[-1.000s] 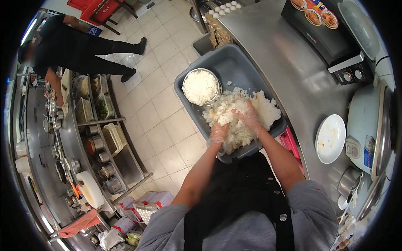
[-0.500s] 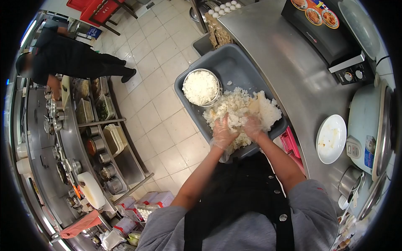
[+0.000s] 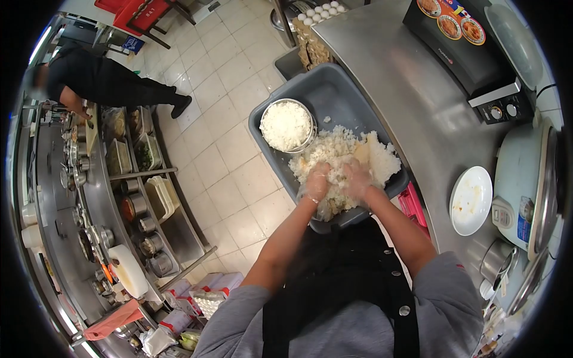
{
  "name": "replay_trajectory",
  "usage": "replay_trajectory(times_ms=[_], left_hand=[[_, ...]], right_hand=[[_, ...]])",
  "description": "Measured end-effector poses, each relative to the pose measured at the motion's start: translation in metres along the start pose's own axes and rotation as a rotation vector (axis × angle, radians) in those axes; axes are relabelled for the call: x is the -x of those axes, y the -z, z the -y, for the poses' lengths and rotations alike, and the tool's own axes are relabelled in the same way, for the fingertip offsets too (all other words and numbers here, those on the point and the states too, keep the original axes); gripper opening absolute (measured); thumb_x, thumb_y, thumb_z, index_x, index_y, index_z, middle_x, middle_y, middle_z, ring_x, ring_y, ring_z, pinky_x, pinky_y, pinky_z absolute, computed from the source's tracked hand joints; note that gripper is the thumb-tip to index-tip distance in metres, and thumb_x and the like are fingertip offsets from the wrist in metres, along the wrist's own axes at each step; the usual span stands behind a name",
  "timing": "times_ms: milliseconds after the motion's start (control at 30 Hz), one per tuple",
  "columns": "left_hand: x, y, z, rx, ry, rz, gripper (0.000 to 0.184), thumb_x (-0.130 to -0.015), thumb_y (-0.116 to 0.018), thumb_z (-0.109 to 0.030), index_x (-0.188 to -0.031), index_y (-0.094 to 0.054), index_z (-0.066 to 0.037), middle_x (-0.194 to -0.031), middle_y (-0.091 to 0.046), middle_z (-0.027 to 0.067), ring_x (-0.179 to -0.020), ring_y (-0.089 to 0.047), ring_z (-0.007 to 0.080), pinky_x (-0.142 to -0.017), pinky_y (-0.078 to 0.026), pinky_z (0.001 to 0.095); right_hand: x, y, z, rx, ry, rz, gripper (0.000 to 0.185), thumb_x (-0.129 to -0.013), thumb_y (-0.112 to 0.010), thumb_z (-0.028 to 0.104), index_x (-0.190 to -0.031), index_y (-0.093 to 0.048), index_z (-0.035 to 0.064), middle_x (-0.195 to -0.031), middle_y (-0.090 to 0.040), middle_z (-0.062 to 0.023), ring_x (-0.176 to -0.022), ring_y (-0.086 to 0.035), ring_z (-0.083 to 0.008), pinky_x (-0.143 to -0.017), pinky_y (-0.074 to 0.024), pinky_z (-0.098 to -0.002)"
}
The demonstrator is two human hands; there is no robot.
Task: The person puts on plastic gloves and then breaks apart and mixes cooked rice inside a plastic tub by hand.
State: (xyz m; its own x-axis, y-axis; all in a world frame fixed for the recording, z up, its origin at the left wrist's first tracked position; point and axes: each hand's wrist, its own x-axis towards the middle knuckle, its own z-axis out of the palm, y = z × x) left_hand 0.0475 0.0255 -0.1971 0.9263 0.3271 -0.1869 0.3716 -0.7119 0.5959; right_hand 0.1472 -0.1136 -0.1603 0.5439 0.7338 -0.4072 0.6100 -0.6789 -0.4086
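My left hand point(image 3: 318, 181), in a clear plastic glove, is closed on white cooked rice point(image 3: 337, 143) in a deep grey tub point(image 3: 331, 77). Close beside it, my gloved right hand point(image 3: 356, 179) also grips the rice; motion blurs it, and the fingertips of both hands are partly hidden. The rice is heaped in the near half of the tub, with yellowish patches. Inside the tub, at its left side, stands a round metal pot point(image 3: 313, 132) filled with rice point(image 3: 286, 125).
A steel counter point(image 3: 382, 53) on the right holds a microwave point(image 3: 459, 65), a stained white plate point(image 3: 471, 200) and a large rice cooker point(image 3: 514, 185). Eggs point(image 3: 322, 12) sit beyond the tub. At left, a person point(image 3: 107, 77) in dark clothes works at a prep counter point(image 3: 122, 173) with food containers.
My hands have drawn closer together in the rice, and my left fingers have gone from spread to curled. At left, the other person has shifted slightly, with an arm over the counter.
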Motion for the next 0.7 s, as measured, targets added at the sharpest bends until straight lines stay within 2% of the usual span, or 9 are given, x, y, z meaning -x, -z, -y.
replay_trajectory(times_ms=[67,167,200,267,367,433,533,667,700], left_hand=[[0.001,-0.028,0.023,0.043,-0.048,-0.092,0.048,-0.065,-0.068,-0.003,-0.110,-0.053,-0.009,-0.114,-0.054,0.0194,-0.101,-0.056,0.0386,-0.083,-0.046,0.0452],[-0.005,-0.058,0.049,0.653,0.177,-0.155,0.050,-0.065,-0.070,-0.002,-0.112,-0.052,-0.006,-0.109,-0.057,0.0206,-0.097,-0.057,0.0381,-0.080,-0.048,0.0445],[-0.002,-0.024,0.021,0.462,0.252,-0.135,0.050,-0.066,-0.071,-0.003,-0.112,-0.052,-0.005,-0.103,-0.059,0.0208,-0.093,-0.059,0.0388,-0.077,-0.049,0.0432],[-0.002,0.000,0.002,0.269,0.322,-0.113,0.049,-0.067,-0.072,-0.004,-0.112,-0.052,-0.004,-0.098,-0.062,0.0210,-0.089,-0.060,0.0395,-0.074,-0.050,0.0418],[-0.005,0.007,-0.001,0.287,0.319,-0.250,0.041,-0.076,-0.072,-0.015,-0.110,-0.054,-0.002,-0.087,-0.065,0.0201,-0.080,-0.062,0.0405,-0.068,-0.050,0.0397],[-0.010,0.019,-0.015,0.467,0.526,-0.250,0.053,-0.086,-0.062,-0.043,-0.115,-0.057,0.000,-0.095,-0.067,0.0194,-0.082,-0.063,0.0347,-0.075,-0.049,0.0395],[-0.016,0.035,-0.030,0.488,0.691,-0.183,0.060,-0.089,-0.053,-0.052,-0.117,-0.057,0.000,-0.099,-0.066,0.0215,-0.093,-0.062,0.0366,-0.082,-0.047,0.0396],[-0.022,0.028,-0.032,0.620,0.582,-0.300,0.073,-0.091,-0.035,-0.062,-0.117,-0.058,0.002,-0.104,-0.063,0.0258,-0.105,-0.058,0.0392,-0.090,-0.042,0.0407],[-0.022,0.039,-0.042,0.588,0.705,-0.162,0.077,-0.091,-0.029,-0.064,-0.115,-0.059,0.003,-0.107,-0.061,0.0280,-0.107,-0.056,0.0402,-0.093,-0.040,0.0418]], right_hand=[[0.016,-0.029,-0.015,0.342,0.137,-0.185,0.059,-0.071,-0.070,0.023,-0.126,-0.049,0.0142,-0.132,-0.036,-0.0181,-0.122,-0.038,-0.0371,-0.092,-0.0424,-0.0457],[0.004,-0.071,-0.045,0.285,0.009,-0.129,0.069,-0.071,-0.073,0.025,-0.133,-0.044,0.0150,-0.133,-0.039,-0.0205,-0.123,-0.039,-0.0372,-0.098,-0.0397,-0.0439],[-0.001,-0.069,-0.051,0.282,0.010,-0.125,0.069,-0.071,-0.073,0.025,-0.133,-0.044,0.0150,-0.133,-0.039,-0.0205,-0.123,-0.039,-0.0372,-0.098,-0.0397,-0.0439],[-0.022,-0.057,-0.062,-0.287,-0.090,0.036,0.070,-0.072,-0.072,0.025,-0.133,-0.043,0.0114,-0.131,-0.044,-0.0235,-0.121,-0.044,-0.0371,-0.099,-0.0393,-0.0402],[-0.028,-0.038,-0.053,-0.509,-0.103,-0.111,0.068,-0.074,-0.072,0.030,-0.131,-0.044,0.0036,-0.123,-0.052,-0.0259,-0.115,-0.051,-0.0364,-0.098,-0.0400,-0.0388],[-0.026,-0.009,-0.035,-0.543,-0.182,-0.088,0.070,-0.076,-0.071,0.035,-0.130,-0.043,0.0008,-0.121,-0.053,-0.0261,-0.114,-0.052,-0.0362,-0.097,-0.0406,-0.0393],[-0.028,0.005,-0.014,-0.641,-0.249,-0.093,0.075,-0.079,-0.067,0.044,-0.131,-0.041,-0.0025,-0.118,-0.056,-0.0274,-0.111,-0.054,-0.0364,-0.096,-0.0416,-0.0405],[-0.036,0.018,0.011,-0.523,-0.390,-0.009,0.077,-0.083,-0.057,0.056,-0.131,-0.043,-0.0032,-0.110,-0.059,-0.0295,-0.107,-0.056,-0.0402,-0.094,-0.0425,-0.0419],[-0.035,0.021,0.013,-0.523,-0.389,-0.009,0.077,-0.083,-0.057,0.056,-0.131,-0.043,-0.0032,-0.110,-0.059,-0.0295,-0.107,-0.056,-0.0402,-0.094,-0.0425,-0.0419]])
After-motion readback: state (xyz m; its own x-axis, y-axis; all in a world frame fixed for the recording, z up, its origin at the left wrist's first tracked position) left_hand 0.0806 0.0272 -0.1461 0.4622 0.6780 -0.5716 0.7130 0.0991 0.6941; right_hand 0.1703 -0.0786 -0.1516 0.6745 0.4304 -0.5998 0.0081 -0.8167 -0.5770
